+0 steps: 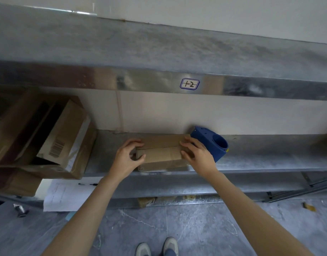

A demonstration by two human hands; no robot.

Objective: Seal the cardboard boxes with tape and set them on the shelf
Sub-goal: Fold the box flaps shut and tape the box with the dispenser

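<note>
Resting on the metal shelf close to its front edge, the small cardboard box is gripped at both ends: the left hand is curled round the left end and the right hand round the right end. Tape appears to lie along the top seam, though this is not clearly resolved. A blue block stands just beside the right end. If the box is pushed rightward, the block may be knocked. If it is released at the edge, a fall is possible.
</note>
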